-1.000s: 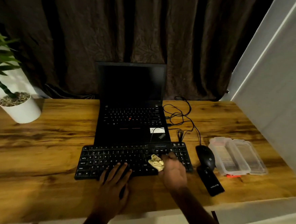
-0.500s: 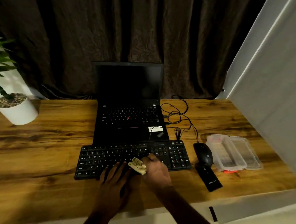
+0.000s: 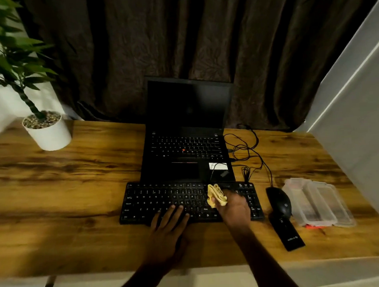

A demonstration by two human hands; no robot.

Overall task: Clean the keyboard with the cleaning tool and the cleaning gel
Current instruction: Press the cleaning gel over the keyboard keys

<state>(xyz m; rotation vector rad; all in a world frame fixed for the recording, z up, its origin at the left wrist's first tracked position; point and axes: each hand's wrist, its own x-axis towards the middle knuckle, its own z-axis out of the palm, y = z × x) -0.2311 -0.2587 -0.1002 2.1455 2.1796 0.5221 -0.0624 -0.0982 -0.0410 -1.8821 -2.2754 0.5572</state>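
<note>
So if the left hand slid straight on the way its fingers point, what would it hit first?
The left hand lies flat on the keyboard, fingers pointing away and slightly right. Going on over the keys, it would probably meet the laptop front edge first, though depth is hard to judge.

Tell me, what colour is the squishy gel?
Yellow. The gel shows in the head view, held in the right hand over the keyboard.

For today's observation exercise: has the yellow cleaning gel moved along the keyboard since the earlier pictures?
Yes. The cleaning gel, in the right hand, moved back rightward along the keyboard, toward its far edge.
</note>
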